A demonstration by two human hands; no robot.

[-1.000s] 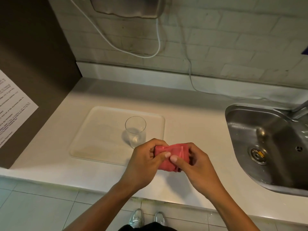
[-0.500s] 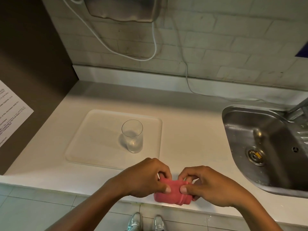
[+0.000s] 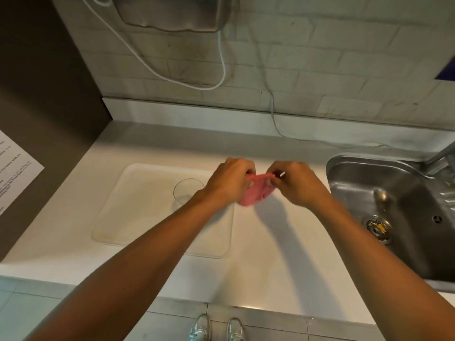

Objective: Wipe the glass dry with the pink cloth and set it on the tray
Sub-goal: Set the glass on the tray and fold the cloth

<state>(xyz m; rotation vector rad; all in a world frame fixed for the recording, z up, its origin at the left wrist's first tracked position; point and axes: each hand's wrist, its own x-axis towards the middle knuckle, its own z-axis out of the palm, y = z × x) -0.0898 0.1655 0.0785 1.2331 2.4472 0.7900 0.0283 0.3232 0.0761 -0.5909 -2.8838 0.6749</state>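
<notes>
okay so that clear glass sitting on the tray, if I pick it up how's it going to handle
The glass looks thin-walled and clear, so probably light and fragile. Its smooth sides may be slippery, more so if damp. It stands upright on the tray, tall for its base, so a sideways knock from the left hand beside it could tip it.

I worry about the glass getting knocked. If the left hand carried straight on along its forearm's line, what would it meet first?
Probably bare counter, then the backsplash ledge. The left hand points away, up the picture; the glass stands on the tray just to its left, though depth is unclear.
</notes>
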